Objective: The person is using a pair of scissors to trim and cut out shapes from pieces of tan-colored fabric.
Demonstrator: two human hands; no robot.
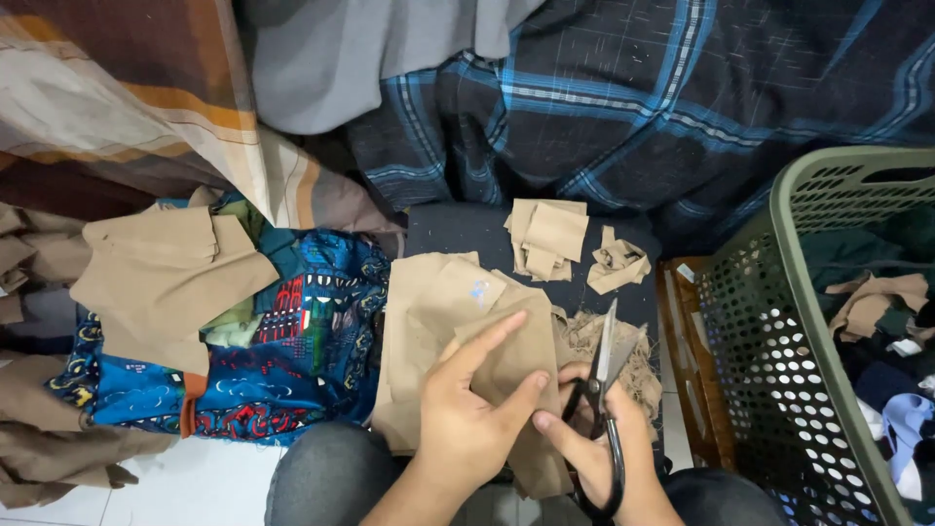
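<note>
My left hand [466, 421] grips a tan piece of fabric [443, 310], fingers spread over its upper fold. My right hand [609, 446] holds black-handled scissors [603, 390], blades pointing up beside the fabric's right edge and nearly closed. Frayed tan scraps [638, 365] lie right behind the blades. A small stack of cut tan squares [546, 239] and a crumpled tan piece [619, 263] rest on a dark cushion [453, 229] beyond.
A green perforated laundry basket [779, 321] with mixed clothes stands at right. Blue patterned cloth [292, 360] and folded tan fabric [161, 278] lie left. Dark plaid cloth [633, 97] hangs behind. My jeans-clad knee [331, 477] is at the bottom.
</note>
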